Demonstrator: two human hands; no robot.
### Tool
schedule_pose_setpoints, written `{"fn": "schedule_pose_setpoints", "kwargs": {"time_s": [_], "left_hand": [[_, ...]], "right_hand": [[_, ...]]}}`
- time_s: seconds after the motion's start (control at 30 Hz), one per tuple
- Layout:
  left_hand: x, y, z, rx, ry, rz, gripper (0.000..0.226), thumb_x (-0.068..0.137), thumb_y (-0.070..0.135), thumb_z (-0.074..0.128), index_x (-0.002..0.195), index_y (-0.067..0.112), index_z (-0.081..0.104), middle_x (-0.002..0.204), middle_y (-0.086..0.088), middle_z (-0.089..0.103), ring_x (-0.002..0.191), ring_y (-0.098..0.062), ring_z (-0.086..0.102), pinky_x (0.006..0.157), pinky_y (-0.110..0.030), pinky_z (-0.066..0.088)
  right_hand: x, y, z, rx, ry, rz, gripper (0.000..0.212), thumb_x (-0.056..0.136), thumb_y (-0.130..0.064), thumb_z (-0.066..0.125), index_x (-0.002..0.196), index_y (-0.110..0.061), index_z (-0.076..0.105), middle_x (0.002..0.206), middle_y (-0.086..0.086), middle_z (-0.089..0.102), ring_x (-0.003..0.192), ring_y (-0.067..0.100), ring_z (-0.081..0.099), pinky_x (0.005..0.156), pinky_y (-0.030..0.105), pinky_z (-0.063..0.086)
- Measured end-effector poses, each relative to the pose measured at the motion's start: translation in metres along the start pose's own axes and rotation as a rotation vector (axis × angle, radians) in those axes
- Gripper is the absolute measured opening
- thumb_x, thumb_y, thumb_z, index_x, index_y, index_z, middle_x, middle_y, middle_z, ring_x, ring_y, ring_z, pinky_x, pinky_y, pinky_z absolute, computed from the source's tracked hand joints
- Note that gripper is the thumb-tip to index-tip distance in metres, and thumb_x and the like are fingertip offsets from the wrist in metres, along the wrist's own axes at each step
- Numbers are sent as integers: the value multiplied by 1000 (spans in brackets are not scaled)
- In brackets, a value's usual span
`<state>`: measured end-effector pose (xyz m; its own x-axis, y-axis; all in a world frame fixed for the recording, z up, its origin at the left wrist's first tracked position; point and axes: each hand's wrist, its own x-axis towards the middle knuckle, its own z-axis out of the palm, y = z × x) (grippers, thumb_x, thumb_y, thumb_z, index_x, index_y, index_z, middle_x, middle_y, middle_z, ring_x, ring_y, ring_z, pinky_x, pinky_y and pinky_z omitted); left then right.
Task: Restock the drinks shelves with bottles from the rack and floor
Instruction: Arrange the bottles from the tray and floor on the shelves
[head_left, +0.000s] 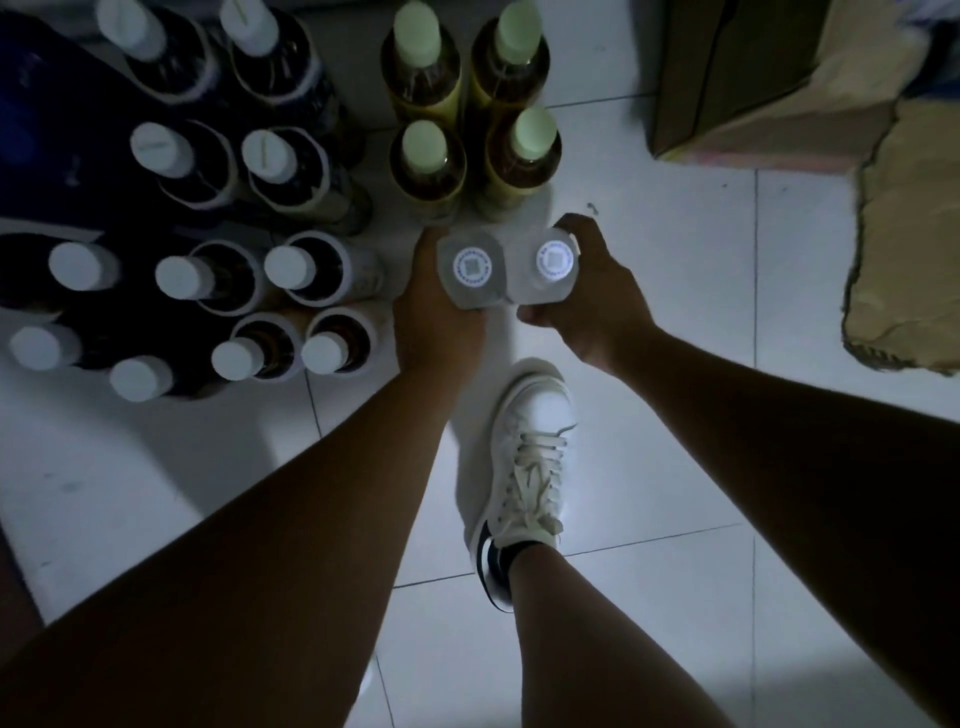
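Overhead view of my two hands. My left hand (436, 317) is curled round the first clear bottle (471, 267), fingers wrapped about its far side. My right hand (589, 301) grasps the second clear bottle (557, 260) in the same way. The two bottles touch between my hands, both upright, each with a white cap bearing a printed code. Whether they stand on the tiled floor (675, 415) or are lifted off it I cannot tell. Left of my left hand is a cluster of dark bottles (291, 174) with white caps, packed close together. Just beyond both hands stand four amber bottles (431, 176) with pale green caps, in two pairs. Beyond and right of my right hand sits a cardboard box (753, 78). A torn cardboard sheet (909, 234) lies further right of that hand — flat on the floor. My white laced shoe (530, 431) is on the near side of the hands, just below them.
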<state>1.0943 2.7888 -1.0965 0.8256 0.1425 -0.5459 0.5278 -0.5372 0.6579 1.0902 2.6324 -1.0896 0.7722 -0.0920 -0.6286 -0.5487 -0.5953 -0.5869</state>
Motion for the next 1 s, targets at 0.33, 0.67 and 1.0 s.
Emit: {"fn": "schedule_pose_setpoints", "kwargs": {"time_s": [0.33, 0.67, 1.0], "left_hand": [[-104, 58, -88, -121, -161, 52, 65, 68, -3, 80, 123, 21, 56, 101, 22, 60, 97, -7, 56, 86, -31, 52], [-214, 189, -319, -308, -412, 194, 54, 65, 22, 86, 113, 28, 63, 105, 13, 74, 99, -6, 69, 78, -25, 58], [-309, 300, -538, -611, -188, 185, 81, 69, 56, 56, 132, 5, 53, 116, -14, 69, 104, -30, 69, 91, -47, 55]], "right_hand": [[-136, -64, -49, 360, -69, 3, 67, 72, 9, 80, 114, -11, 32, 103, -2, 48, 89, -7, 60, 66, 21, 58], [-302, -268, -139, 560, -7, -33, 62, 64, -25, 92, 112, -31, 54, 105, -13, 69, 89, -4, 68, 65, 15, 55], [-420, -508, -155, 661, -25, -140, 72, 71, -69, 67, 113, -11, 65, 102, 10, 76, 91, 26, 74, 77, 48, 59]]}}
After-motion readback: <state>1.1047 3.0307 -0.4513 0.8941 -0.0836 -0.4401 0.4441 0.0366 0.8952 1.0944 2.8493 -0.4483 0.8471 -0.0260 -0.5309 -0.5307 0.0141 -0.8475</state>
